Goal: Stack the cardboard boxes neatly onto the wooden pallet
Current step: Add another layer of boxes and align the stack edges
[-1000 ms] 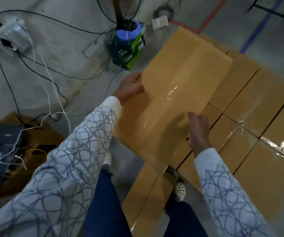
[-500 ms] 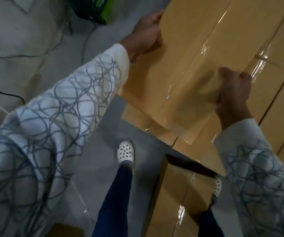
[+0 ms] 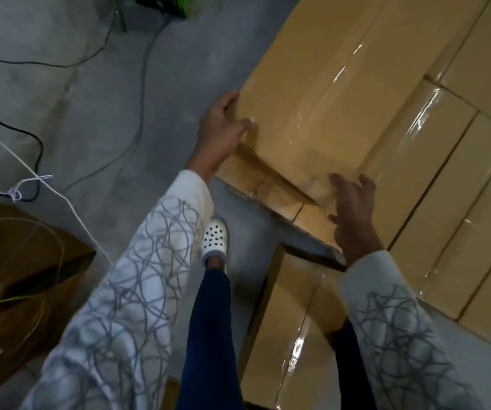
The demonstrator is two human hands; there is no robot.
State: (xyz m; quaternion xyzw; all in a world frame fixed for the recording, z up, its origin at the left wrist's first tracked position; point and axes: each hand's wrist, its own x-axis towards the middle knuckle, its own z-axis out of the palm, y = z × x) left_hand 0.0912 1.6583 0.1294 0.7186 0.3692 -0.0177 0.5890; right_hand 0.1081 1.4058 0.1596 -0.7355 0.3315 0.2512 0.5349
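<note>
Writing: none is legible. The green-and-black object (image 3: 164, 5) at the upper edge, far beyond the left fingers, carries print too blurred to read. The cartons show plain brown faces.

Left of the left fingers and well apart from them: an open brown carton (image 3: 31, 276) with loose wires inside, a knotted white cord (image 3: 15, 193) above it, and black cables (image 3: 40, 149) trailing over the grey concrete floor (image 3: 90, 99).

Left hand (image 3: 220, 128): arm extended in a patterned white sleeve (image 3: 155, 247), hand at the near left corner of the top box (image 3: 282, 84). The thumb lies on the top face and the fingers curl against the side edge, so the hand grips that corner. Below the wrist, a white perforated clog (image 3: 214, 238) stands on the floor.

The top box lies slightly askew on the lower boxes (image 3: 451, 208), its near corner overhanging their edge. A strip of clear tape (image 3: 340, 74) runs lengthwise between the two sets of fingers.

Right hand (image 3: 353, 211): fingers straight and spread, tips touching the near end of the top box, curled round nothing.

Right of the right fingers, the lower boxes sit edge to edge in one flat layer, seams taped and glossy. Beneath the right wrist another taped near box (image 3: 285, 321) stands beside the person's legs.
</note>
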